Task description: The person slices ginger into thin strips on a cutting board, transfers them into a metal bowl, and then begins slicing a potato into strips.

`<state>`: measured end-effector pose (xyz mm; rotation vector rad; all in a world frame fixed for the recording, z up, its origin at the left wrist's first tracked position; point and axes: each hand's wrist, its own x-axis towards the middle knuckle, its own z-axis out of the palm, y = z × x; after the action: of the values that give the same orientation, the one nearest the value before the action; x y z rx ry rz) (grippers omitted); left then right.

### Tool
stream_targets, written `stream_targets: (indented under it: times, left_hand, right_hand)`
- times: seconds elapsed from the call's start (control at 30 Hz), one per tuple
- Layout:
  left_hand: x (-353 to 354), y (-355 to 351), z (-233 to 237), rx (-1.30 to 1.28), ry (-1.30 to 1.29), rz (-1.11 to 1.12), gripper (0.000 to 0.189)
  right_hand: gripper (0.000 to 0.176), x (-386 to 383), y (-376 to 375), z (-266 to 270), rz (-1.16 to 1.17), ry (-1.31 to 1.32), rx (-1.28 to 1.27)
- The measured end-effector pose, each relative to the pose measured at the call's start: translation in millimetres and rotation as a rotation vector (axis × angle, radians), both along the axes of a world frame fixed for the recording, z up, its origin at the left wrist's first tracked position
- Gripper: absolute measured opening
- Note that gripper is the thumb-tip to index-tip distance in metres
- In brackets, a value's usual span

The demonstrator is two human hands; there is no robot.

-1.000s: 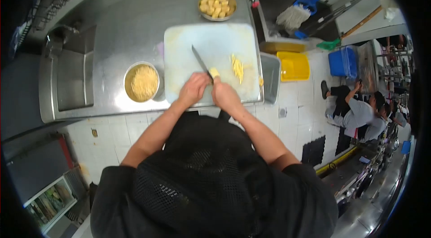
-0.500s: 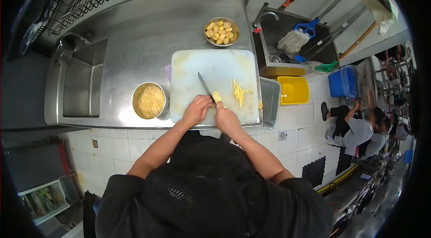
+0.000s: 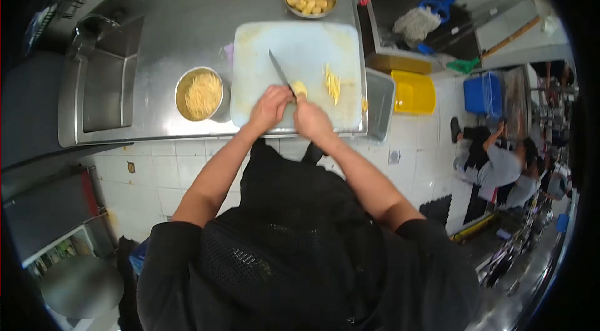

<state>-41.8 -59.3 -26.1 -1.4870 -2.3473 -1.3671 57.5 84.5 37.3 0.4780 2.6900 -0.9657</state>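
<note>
On the white cutting board (image 3: 262, 44), my right hand (image 3: 312, 120) is closed round the handle of a knife (image 3: 280, 70), whose blade points away to the upper left. My left hand (image 3: 270, 108) sits just left of the blade, fingers curled and pressed together; whatever lies under them is hidden. Pale yellow slices, perhaps ginger (image 3: 300, 88), lie against the blade's right side. Farther right is a small pile of thin yellow strips (image 3: 332, 86). A metal bowl (image 3: 181, 95) of pale shreds stands left of the board. Behind the board is another bowl (image 3: 286, 6) with peeled yellow chunks.
A steel sink (image 3: 107, 97) is at the counter's left end. Beyond the board's right side stand a grey bin (image 3: 380, 106) and a yellow tub (image 3: 415, 92). Mops (image 3: 417, 24) lean in a second sink. Several people (image 3: 500, 165) are at the far right.
The view has tilted, so the counter and board appear higher. Both hands remain at the knife, near the board's front edge. A round grey surface has entered at the lower left.
</note>
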Motion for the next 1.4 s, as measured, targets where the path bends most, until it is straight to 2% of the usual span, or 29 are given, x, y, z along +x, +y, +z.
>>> stream_targets:
  times: [0.13,0.2,0.33,0.5,0.57,0.63,0.87,1.03,1.1,1.17,1.27,1.4]
  left_hand:
    - [-2.0,1.9,7.1,-0.014,-0.061,-0.033,0.02]
    - [-2.3,2.4,7.2,-0.025,-0.079,-0.017,0.02]
    - [-2.3,4.7,5.0,-0.006,-0.053,-0.026,0.021]
    - [-2.3,3.2,0.5,-0.004,-0.071,-0.014,0.022]
    - [-1.0,2.3,0.9,-0.009,-0.08,-0.003,0.021]
    - [-2.8,4.3,-0.8,-0.023,-0.032,-0.01,0.021]
    - [-2.9,1.0,1.3,-0.008,-0.021,-0.002,0.019]
    - [-3.8,1.9,-1.2,-0.009,-0.025,-0.004,0.017]
    - [-2.7,2.1,0.1,-0.01,-0.035,-0.007,0.017]
    - [-3.3,0.4,2.7,-0.019,-0.035,-0.013,0.017]
    - [-3.5,2.6,5.6,0.006,-0.057,-0.011,0.017]
    - [-2.7,0.4,0.6,-0.007,-0.061,0.003,0.018]
  right_hand:
    - [0.025,11.2,0.5,34.2,-0.013,-0.08,0.039]
    - [0.02,25.6,-0.4,53.2,-0.025,-0.031,0.046]
    - [0.023,41.4,-0.3,71.6,-0.004,-0.163,0.067]
    - [0.021,19.2,-8.9,23.0,-0.075,-0.018,0.062]
    - [0.02,21.3,-6.6,27.4,-0.093,0.043,0.047]
    - [0.023,31.6,-3.3,57.2,-0.051,-0.085,0.057]
    - [0.025,16.9,-7.3,18.5,-0.059,0.024,0.057]
    - [0.024,39.3,-0.2,58.8,0.0,-0.085,0.059]
    - [0.024,32.0,-5.9,21.1,-0.023,-0.035,0.067]
    - [0.023,20.3,-5.7,7.8,-0.051,0.024,0.066]
    - [0.022,14.6,0.2,31.6,-0.065,0.007,0.035]
    - [0.019,48.9,3.6,63.8,-0.015,-0.087,0.031]
